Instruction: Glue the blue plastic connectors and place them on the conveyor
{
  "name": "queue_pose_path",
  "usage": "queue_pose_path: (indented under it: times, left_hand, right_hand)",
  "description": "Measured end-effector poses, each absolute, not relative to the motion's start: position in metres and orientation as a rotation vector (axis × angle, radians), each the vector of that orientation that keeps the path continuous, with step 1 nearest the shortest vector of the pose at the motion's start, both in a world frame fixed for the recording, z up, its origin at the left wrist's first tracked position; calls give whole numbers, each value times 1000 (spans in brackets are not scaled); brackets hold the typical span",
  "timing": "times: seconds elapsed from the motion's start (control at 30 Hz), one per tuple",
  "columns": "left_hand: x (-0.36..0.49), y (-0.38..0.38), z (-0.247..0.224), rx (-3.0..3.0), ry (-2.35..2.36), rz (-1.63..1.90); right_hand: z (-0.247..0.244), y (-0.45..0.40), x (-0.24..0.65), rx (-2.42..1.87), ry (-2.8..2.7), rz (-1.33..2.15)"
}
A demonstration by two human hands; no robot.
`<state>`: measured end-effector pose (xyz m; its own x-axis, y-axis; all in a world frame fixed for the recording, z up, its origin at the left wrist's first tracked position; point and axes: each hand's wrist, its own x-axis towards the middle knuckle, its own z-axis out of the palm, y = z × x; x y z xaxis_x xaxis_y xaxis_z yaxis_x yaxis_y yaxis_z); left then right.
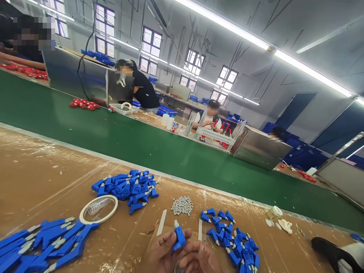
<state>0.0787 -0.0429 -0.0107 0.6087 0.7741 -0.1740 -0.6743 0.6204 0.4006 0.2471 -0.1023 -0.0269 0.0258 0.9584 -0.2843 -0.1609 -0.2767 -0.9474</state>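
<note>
My left hand point(162, 248) pinches a small blue plastic part point(179, 239) with a white tip pointing up. Close beside it on the right, my right hand point(199, 256) has its fingers curled in toward the part. What those fingers hold, if anything, is hidden. Just beyond my hands lies a heap of small grey-white pieces point(182, 206). Blue parts of a similar kind form a loose pile point(230, 237) on the right and a denser pile point(127, 187) on the left. Longer blue pieces with white ends point(51, 242) are spread at the lower left.
A roll of tape point(114, 212) rests on the brown table point(71, 170). To the right are a small jar point(274, 212) and a crumpled white item point(285, 225). A green conveyor belt point(170, 151) runs behind; across it, co-workers sit near metal panels and red parts point(83, 104).
</note>
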Motion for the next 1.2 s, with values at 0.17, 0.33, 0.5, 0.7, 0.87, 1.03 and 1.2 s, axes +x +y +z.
queue_pose_path:
  times: [0.17,0.33,0.5,0.7,0.87,1.03,1.2]
  left_hand:
    - [58,-37,-17,200,596,937]
    - [58,-41,-34,147,643,902]
    - [53,-42,-39,149,673,874]
    - [50,-43,-41,116,720,892]
    - [49,-44,-40,105,737,883]
    - [49,-43,-30,79,793,874]
    - [48,-45,-28,95,746,893]
  right_hand:
    - [-44,-115,269,-1629,-1139,927]
    - [-63,-111,257,-1619,-1210,969]
    - [-59,-108,250,-1569,-1400,815]
    - [-53,-115,242,-1481,-1656,595]
    - [-49,-116,244,-1541,-1645,613]
    - [-48,-113,250,-1527,-1769,418]
    - [-47,-115,245,-1496,-1791,434]
